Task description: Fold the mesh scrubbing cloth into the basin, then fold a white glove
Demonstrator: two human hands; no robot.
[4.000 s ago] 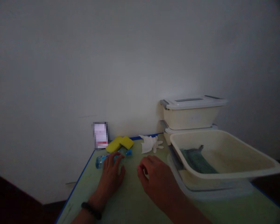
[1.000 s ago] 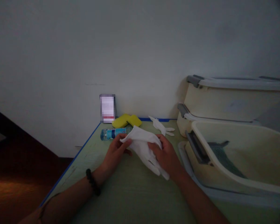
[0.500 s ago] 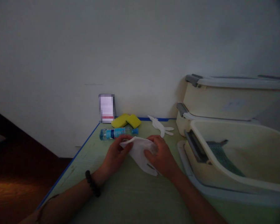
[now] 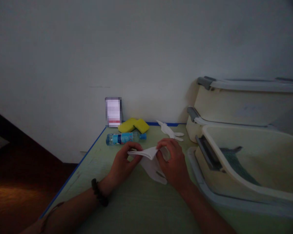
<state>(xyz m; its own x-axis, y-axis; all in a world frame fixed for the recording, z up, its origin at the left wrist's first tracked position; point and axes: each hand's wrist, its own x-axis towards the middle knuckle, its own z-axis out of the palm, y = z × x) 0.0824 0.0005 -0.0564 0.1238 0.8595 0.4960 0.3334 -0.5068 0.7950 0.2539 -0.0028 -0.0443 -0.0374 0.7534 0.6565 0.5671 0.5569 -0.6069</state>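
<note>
Both hands are pinching a thin white glove (image 4: 152, 169) over the middle of the table. My left hand (image 4: 125, 159) grips the glove's left end between thumb and fingers. On the other side, my right hand (image 4: 172, 161) pinches its upper right edge. The top edge is folded into a narrow lip between the hands, while the lower part hangs toward the tabletop. Just beyond my left hand, a clear plastic bottle (image 4: 124, 138) with a blue label and cap lies on its side. A second white glove (image 4: 168, 130) lies flat behind my right hand.
Two yellow sponges (image 4: 141, 125) lie near the wall. A phone (image 4: 113, 112) with a blurred screen leans upright at the table's back left corner. Cream storage bins (image 4: 234, 175) with grey handles stand at right; the front one holds a green knitted cloth (image 4: 239, 167).
The top edge of the white glove has been folded over between my hands. My right fingers have shifted up to its upper edge. The view has moved slightly.
</note>
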